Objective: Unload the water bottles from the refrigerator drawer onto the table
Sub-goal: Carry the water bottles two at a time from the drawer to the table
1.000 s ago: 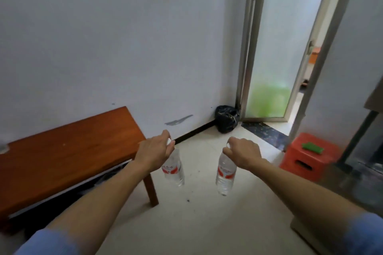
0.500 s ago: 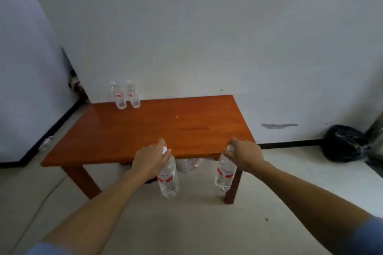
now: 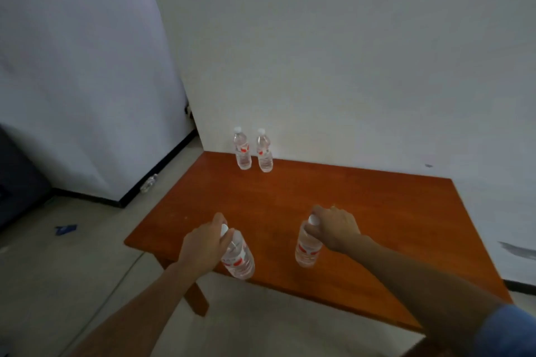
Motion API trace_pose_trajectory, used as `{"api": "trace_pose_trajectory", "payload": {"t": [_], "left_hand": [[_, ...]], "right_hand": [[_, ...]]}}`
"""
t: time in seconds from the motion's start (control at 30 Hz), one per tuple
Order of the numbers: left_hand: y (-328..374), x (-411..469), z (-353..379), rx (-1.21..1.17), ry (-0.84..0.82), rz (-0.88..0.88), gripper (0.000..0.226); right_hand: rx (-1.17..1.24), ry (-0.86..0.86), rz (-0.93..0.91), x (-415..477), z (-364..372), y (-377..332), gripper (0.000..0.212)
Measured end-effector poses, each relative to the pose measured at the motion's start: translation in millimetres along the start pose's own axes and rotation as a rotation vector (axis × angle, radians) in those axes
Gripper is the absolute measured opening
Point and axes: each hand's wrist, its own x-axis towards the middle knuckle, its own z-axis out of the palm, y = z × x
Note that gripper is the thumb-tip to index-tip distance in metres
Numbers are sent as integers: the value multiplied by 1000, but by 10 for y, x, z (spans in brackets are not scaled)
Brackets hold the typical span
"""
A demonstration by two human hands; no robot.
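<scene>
Gripping the left bottle (image 3: 239, 258) by its neck, the left hand (image 3: 203, 243) holds it tilted over the table's (image 3: 377, 211) near left corner; the right hand (image 3: 336, 229) pinches the right bottle (image 3: 307, 249) (upright) by its cap, over the near edge. A bottle pair (image 3: 243, 151) stands side by side at the far left corner.

Back bottles (image 3: 243, 151) upright on table (image 3: 377, 211); held bottles (image 3: 239, 258) nearer
</scene>
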Motion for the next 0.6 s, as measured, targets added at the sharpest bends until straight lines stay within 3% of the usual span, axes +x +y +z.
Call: {"api": "trace_pose_trajectory", "payload": {"t": [0.23,0.6], "left_hand": [[-829,1031,15,10,53,-77,28],[-2026,3119,-73,23,-16,116,30]], "right_hand": [[-1,59,-37,1330,124,-467,37],[75,116,158,3248,451,-1314,37]]}}
